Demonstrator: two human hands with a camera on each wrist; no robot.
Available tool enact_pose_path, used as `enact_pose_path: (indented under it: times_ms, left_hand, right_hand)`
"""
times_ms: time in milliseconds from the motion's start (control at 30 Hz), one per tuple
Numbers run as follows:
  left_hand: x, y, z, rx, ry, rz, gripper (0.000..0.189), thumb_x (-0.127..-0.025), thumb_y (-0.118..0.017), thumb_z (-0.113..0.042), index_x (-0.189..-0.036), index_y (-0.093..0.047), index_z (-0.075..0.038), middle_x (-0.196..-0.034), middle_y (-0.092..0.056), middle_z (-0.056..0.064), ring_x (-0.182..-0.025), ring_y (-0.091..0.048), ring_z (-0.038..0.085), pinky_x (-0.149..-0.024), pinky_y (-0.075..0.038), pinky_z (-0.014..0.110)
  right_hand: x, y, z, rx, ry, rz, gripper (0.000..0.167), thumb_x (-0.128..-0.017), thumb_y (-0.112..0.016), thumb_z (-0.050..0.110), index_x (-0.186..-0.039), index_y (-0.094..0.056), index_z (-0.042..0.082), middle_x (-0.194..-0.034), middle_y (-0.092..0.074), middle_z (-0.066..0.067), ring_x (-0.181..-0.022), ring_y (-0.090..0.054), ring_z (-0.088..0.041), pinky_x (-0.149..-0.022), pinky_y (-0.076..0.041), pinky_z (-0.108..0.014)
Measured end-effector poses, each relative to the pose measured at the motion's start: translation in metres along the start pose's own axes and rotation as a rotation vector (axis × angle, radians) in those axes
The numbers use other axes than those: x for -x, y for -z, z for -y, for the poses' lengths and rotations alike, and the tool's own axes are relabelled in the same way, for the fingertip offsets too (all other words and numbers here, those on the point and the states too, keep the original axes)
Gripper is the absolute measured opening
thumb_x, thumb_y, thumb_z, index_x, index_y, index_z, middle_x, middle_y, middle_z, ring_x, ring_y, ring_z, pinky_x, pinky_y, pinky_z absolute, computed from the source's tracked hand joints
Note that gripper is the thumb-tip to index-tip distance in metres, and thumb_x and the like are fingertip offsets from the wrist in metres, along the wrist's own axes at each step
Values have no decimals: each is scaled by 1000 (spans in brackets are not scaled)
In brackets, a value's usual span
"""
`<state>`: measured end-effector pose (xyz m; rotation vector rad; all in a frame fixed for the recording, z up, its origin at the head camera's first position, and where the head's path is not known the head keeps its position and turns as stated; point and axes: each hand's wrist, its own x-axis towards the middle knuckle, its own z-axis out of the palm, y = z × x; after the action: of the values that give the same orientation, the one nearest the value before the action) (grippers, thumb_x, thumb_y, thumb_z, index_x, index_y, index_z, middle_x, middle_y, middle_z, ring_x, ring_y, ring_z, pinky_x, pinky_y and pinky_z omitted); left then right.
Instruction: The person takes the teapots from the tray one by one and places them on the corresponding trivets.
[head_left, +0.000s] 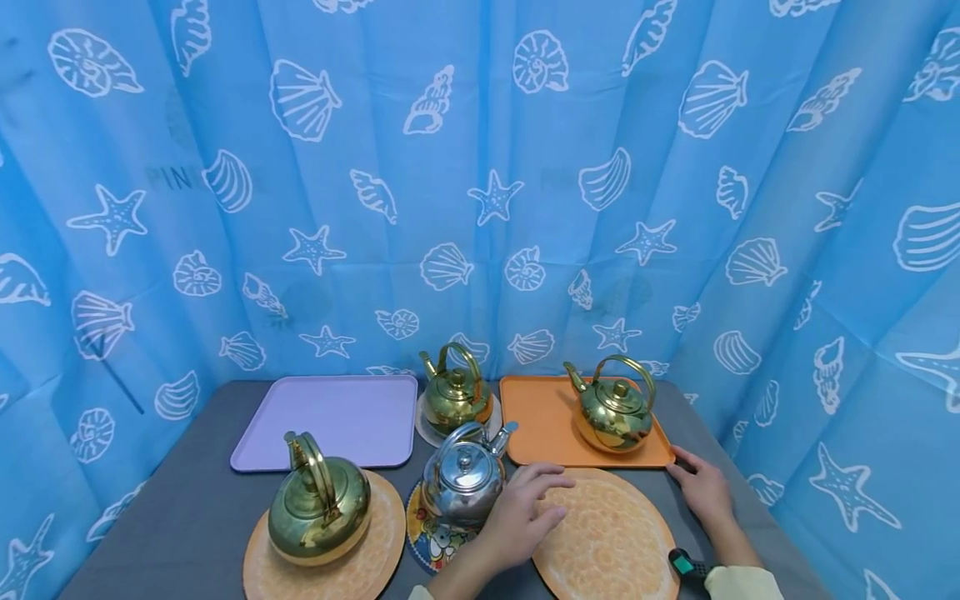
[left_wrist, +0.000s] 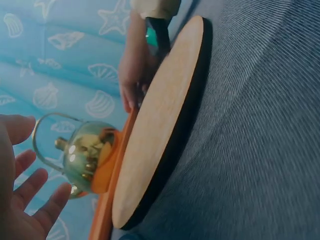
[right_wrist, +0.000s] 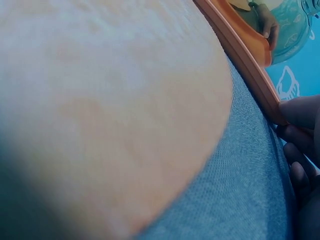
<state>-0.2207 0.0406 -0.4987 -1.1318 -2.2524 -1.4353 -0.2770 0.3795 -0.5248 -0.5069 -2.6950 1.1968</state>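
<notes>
My right hand [head_left: 703, 487] pinches the near right corner of an orange tray [head_left: 536, 433], with thumb and finger at its rim [right_wrist: 272, 107]. Toward that tray's right side stands a gold teapot [head_left: 617, 417], spout to the left and arched handle up. My left hand [head_left: 525, 512] is held above the left edge of a round tan board [head_left: 607, 542], fingers spread and holding nothing. Just left of it sits a silver teapot [head_left: 463, 475] on a round cartoon-print mat [head_left: 435, 537]; the hand covers part of the mat in the head view.
A second gold teapot [head_left: 457, 396] stands behind the silver one on a pale round mat [head_left: 429, 432]. At left, a larger gold teapot [head_left: 318, 508] rests on another tan board [head_left: 386, 521]. Behind it lies a purple tray [head_left: 330, 421]. A blue shell-print curtain [head_left: 480, 208] hangs around the grey tabletop [head_left: 180, 483].
</notes>
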Motion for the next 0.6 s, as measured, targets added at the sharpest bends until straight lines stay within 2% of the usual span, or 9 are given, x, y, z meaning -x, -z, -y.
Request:
enact_pose_path:
  times_ms: [133,300,433,600]
  left_hand:
    - [-4,-9,6,24,53,20,29,-99,-57,-23,-128,-61,-20,-136,-51,1,-122,-47,17,-86,-52,30]
    - [-11,-18,11,6,121,-4,33,-96,-61,-18,-129,-60,-16,-137,-50,5,-125,-45,23,-94,-47,38]
    - [-18,-26,16,34,221,-22,38,-93,-62,-14,-131,-59,-13,-140,-47,5,-127,-43,25,-95,-45,40]
    - [-23,-34,27,51,324,-36,40,-94,-61,-17,-134,-58,-15,-143,-45,8,-130,-41,27,-98,-43,42]
  right_hand:
    - [0,0,0,-1,1,-1,46,-99,-54,15,-140,-46,-4,-143,-40,-31,-132,-31,-50,-105,-25,-63]
    - [1,-1,0,-3,-2,-1,47,-99,-54,15,-141,-46,-4,-143,-40,-30,-132,-31,-49,-105,-26,-62]
    - [0,-1,1,6,4,-3,47,-99,-54,15,-141,-46,-4,-143,-40,-31,-132,-31,-50,-105,-26,-63]
    - [-1,-2,-1,5,2,2,46,-99,-53,14,-141,-45,-4,-143,-40,-31,-132,-31,-49,-105,-25,-62]
